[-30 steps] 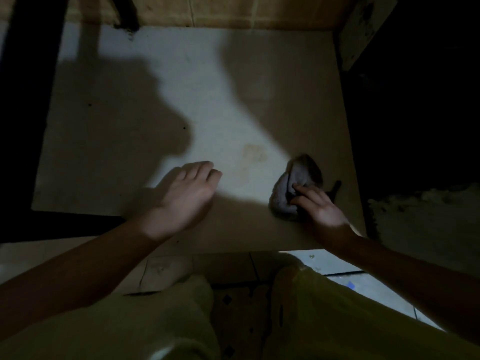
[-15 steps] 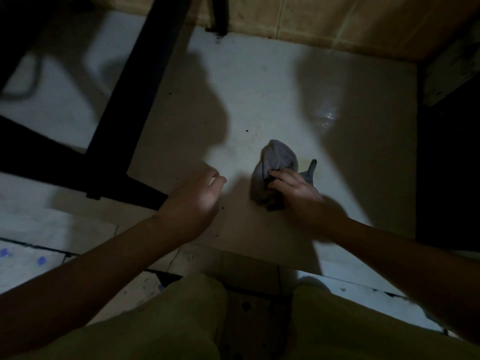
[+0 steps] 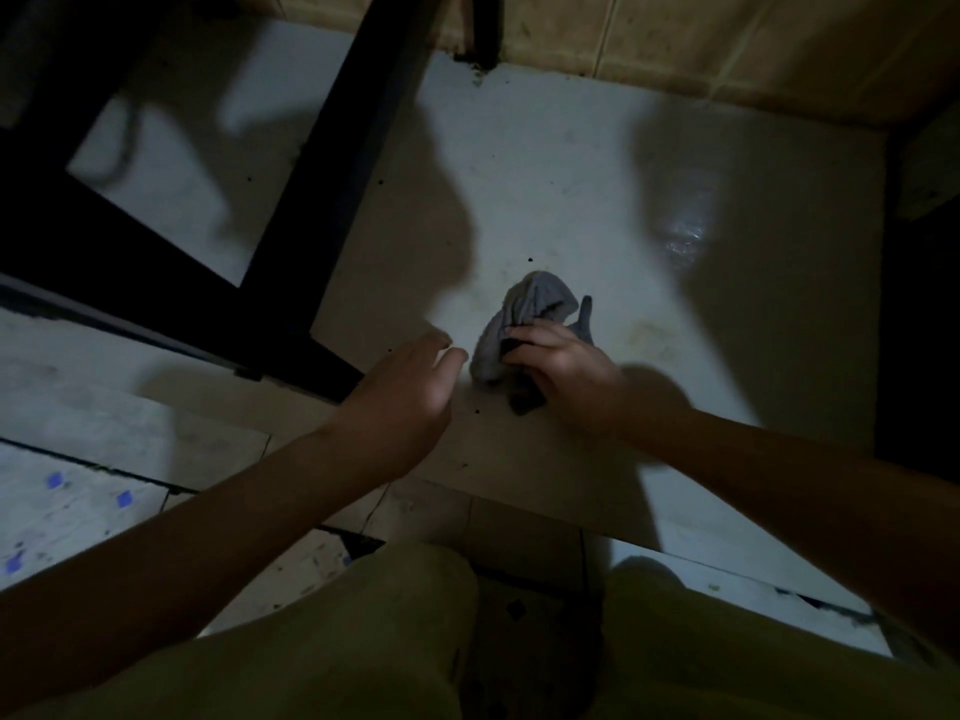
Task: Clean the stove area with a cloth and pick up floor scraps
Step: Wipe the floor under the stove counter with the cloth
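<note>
Black metal frame bars [image 3: 332, 200] stand left of both grips. One bar runs diagonally toward the near edge of the white slab [image 3: 571, 174] and ends close to the left wrist. Floor tile [image 3: 78, 491], further left and nearer the person, carries small blue marks.

The left grip [image 3: 410, 392] is unclenched, with fingers relaxed and extended and nothing in it. Its fingertips lie just beside the cloth. Contact with the slab cannot be confirmed.

The grey cloth [image 3: 524, 309] is bunched on the slab between the two grips. The right grip [image 3: 561, 366] clasps it, fingers curled over its near side, and a loose tail projects beyond the knuckles.

A dark speck [image 3: 530, 259] lies just beyond the cloth. Right of the right grip are a faint yellowish stain [image 3: 649, 332] and, further away, a glossy patch [image 3: 680, 236]. Bare slab extends beyond and right of the grips to the tiled wall [image 3: 675, 39] and to a dark right-hand edge.
</note>
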